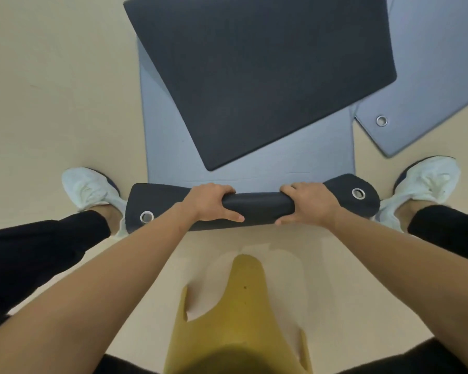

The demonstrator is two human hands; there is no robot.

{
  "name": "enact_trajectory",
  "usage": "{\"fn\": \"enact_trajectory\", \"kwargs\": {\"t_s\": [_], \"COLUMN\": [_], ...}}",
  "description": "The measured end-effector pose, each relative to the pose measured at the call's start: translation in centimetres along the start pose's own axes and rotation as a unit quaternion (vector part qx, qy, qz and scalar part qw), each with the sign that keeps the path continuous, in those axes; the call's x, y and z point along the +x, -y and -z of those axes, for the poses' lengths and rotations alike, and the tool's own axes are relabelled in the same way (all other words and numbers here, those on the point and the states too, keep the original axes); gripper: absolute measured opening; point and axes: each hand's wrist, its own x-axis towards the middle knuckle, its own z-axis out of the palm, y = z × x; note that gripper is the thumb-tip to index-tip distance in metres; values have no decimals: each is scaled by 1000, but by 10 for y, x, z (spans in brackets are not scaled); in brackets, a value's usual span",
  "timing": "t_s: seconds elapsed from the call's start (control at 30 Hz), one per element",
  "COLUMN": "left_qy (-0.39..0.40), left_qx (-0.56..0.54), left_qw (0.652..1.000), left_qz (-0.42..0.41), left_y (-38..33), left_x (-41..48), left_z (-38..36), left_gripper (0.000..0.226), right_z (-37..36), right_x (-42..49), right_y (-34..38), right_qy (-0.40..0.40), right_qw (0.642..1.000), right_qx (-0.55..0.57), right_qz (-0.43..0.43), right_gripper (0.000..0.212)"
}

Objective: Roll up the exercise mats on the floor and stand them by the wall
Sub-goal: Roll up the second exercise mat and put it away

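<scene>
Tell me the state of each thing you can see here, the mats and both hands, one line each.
near mat: near end curled into a first roll, the rest flat on the floor.
dark mat: unrolled, lying askew on the near mat.
side mat: unrolled, flat on the floor.
left hand: grips the roll.
right hand: grips the roll.

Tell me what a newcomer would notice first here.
The left hand and right hand grip the dark rolled near end of a blue-grey foam mat at centre, between two white trainers. Beyond, a charcoal rectangular foam mat lies askew on its flat part, and another blue-grey mat with a metal eyelet lies upper right.
</scene>
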Motion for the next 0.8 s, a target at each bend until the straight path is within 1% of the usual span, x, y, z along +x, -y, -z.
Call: {"fn": "enact_trajectory", "kwargs": {"t_s": [0.07,0.13,0.23,0.27,0.33,0.47,0.6,0.63,0.67,0.73,0.77,0.8], "left_qy": [-57,-121,-221,-243,-246,-198,-194,-191,-187,-181,-182,-183], "left_qx": [28,69,117,127,151,221,216,217,219,219,214,208], "left_qw": [998,990,967,961,957,955,957,957,957,959,960,961], "left_qz": [-1,18,42,42,33,8,12,14,17,16,11,6], "left_y": [2,3,3,2,2,6,9,10,12,16,19,22], "left_x": [-3,-6,-11,-13,-17,-21,-7,-2,4,14,19,24], "left_z": [-2,-9,-26,-31,-38,-51,-46,-41,-36,-27,-22,-17], "left_gripper": [75,81,82,82,88,100,107,108,109,111,112,113], "right_z": [8,21,42,47,54,59,55,54,53,52,51,48], "right_x": [9,19,42,51,65,87,98,99,99,96,94,94], "right_y": [-4,-10,-17,-19,-22,-24,-27,-27,-28,-27,-27,-28], "right_qy": [8,19,55,67,86,106,122,107,73,-13,-53,-88], "right_qw": [1000,1000,998,996,995,993,989,990,993,994,992,990], "right_qx": [7,20,40,47,54,36,32,26,6,-38,-38,-18], "right_qz": [1,0,-14,-19,-26,-32,-73,-86,-94,-101,-103,-107], "right_gripper": [76,71,78,80,83,83,85,87,91,98,97,90]}}
